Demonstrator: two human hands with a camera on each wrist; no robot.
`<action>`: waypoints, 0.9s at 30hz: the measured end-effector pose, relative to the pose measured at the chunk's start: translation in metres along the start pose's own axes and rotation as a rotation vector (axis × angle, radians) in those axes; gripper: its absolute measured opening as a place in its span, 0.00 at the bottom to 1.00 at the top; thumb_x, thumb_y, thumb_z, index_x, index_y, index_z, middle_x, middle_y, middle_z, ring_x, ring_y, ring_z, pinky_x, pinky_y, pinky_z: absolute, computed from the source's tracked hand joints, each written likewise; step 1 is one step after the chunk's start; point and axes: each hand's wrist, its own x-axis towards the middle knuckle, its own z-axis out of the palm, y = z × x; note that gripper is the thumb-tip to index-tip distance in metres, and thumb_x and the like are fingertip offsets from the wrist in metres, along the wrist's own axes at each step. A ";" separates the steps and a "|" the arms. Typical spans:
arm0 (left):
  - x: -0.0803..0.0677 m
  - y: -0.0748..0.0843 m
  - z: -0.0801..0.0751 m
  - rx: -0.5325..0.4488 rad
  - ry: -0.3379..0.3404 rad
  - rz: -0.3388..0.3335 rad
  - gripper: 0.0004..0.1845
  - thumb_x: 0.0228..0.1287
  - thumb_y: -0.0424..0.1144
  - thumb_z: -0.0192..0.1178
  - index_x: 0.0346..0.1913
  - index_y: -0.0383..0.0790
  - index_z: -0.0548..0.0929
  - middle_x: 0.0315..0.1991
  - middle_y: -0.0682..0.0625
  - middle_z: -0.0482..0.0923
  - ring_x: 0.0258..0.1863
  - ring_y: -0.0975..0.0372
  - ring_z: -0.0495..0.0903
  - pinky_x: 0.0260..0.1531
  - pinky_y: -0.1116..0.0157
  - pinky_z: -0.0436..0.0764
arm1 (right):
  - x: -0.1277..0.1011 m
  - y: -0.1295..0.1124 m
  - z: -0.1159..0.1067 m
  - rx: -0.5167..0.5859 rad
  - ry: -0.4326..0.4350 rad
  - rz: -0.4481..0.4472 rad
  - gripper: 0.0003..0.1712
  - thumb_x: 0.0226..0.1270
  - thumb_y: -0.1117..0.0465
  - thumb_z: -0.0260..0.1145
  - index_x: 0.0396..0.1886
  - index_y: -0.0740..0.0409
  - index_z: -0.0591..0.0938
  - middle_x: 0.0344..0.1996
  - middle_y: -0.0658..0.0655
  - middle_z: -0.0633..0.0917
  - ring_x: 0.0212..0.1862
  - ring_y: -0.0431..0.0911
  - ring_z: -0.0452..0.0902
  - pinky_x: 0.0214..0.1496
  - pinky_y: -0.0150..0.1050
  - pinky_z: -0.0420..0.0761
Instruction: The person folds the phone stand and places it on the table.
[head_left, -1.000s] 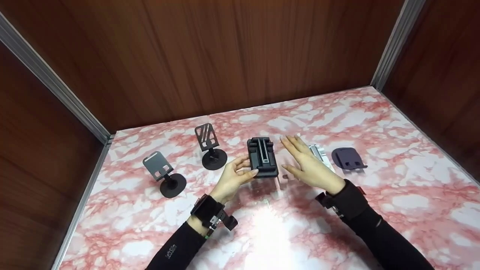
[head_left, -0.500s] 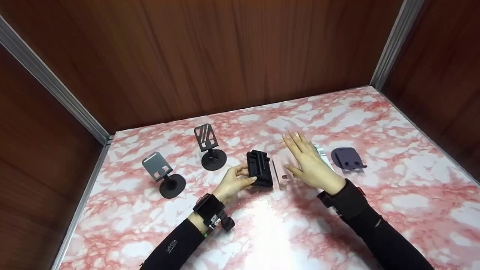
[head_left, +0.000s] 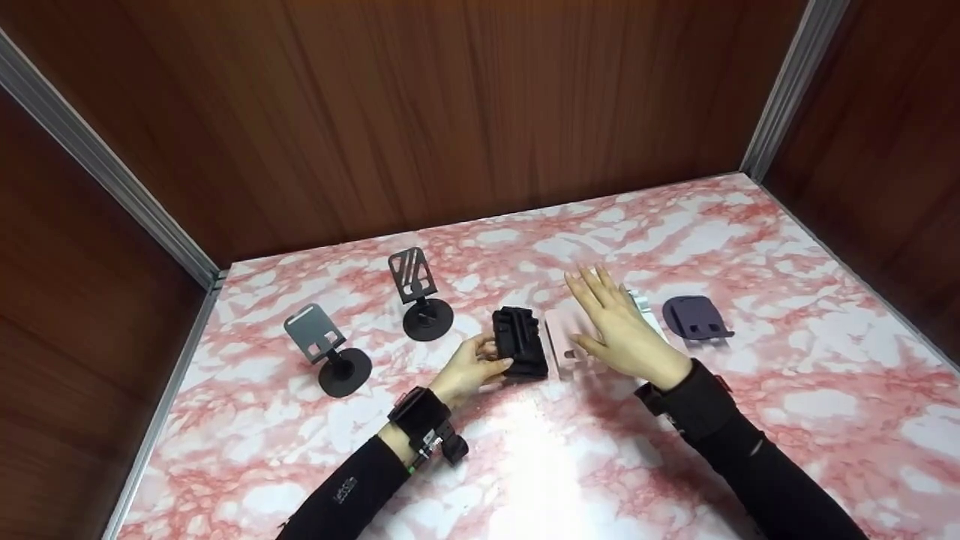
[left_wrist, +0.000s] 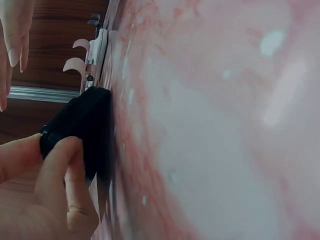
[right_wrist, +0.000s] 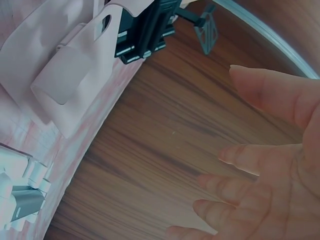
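Black stand (head_left: 520, 343) looks chunky and bumpy on top, and in the head view it is just left of one pink stand (head_left: 557, 343). The left hand (head_left: 466, 370) pinches its near left side; the right hand (head_left: 626, 336) has straight, spread fingers. One white stand (head_left: 649, 315), one purple stand (head_left: 694, 316) and two tall stands (head_left: 315, 332) stay apart from the left hand. In the left wrist view, thumb and fingers pinch one end, down by the table (left_wrist: 200, 150). In the right wrist view, it is well apart from the right fingers.
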 end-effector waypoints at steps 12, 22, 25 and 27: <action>-0.015 0.013 -0.010 0.092 -0.112 -0.011 0.41 0.74 0.35 0.52 0.78 0.33 0.38 0.72 0.24 0.56 0.69 0.42 0.67 0.67 0.52 0.73 | 0.000 0.001 0.006 -0.063 -0.026 0.024 0.45 0.72 0.54 0.61 0.79 0.61 0.49 0.78 0.68 0.46 0.79 0.66 0.36 0.75 0.71 0.38; -0.034 0.032 -0.016 0.518 -0.071 0.199 0.39 0.73 0.44 0.53 0.78 0.33 0.48 0.77 0.33 0.50 0.77 0.44 0.51 0.77 0.47 0.53 | 0.000 0.000 0.008 -0.090 -0.051 0.039 0.43 0.73 0.51 0.58 0.79 0.60 0.50 0.79 0.65 0.44 0.79 0.64 0.34 0.75 0.71 0.36; -0.042 0.041 -0.014 0.717 -0.018 0.289 0.39 0.75 0.50 0.50 0.79 0.37 0.48 0.80 0.39 0.43 0.79 0.45 0.42 0.77 0.44 0.47 | 0.000 0.000 0.009 -0.098 -0.035 0.035 0.42 0.73 0.51 0.58 0.78 0.61 0.52 0.79 0.65 0.46 0.79 0.64 0.36 0.75 0.71 0.36; -0.045 0.046 -0.013 0.821 0.037 0.349 0.39 0.75 0.53 0.48 0.79 0.39 0.46 0.80 0.41 0.39 0.79 0.45 0.37 0.77 0.42 0.42 | 0.001 0.000 0.009 -0.105 -0.032 0.038 0.42 0.74 0.50 0.57 0.78 0.61 0.52 0.79 0.65 0.46 0.79 0.64 0.36 0.75 0.71 0.37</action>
